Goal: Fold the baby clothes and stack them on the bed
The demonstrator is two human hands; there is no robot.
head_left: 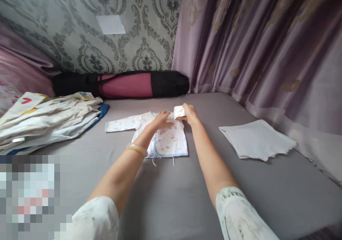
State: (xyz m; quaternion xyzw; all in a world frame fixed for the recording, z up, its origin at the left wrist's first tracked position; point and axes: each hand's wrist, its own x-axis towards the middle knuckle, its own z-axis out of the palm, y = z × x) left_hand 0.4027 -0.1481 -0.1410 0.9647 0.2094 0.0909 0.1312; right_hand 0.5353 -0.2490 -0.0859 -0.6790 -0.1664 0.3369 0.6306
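Note:
A small white baby shirt [171,142] with pale blue trim lies flat on the grey bed sheet [165,190], one sleeve stretched out to the left. My left hand [161,120] rests flat on the shirt's upper part, fingers stretched out. My right hand [189,114] pinches the other sleeve [179,111], which is lifted and folded in toward the shirt's middle.
A pile of folded clothes [48,120] lies at the left. A folded white cloth [256,140] lies at the right. A black and pink roll bag [123,84] lies along the patterned wall. Purple curtains [267,47] hang along the right side.

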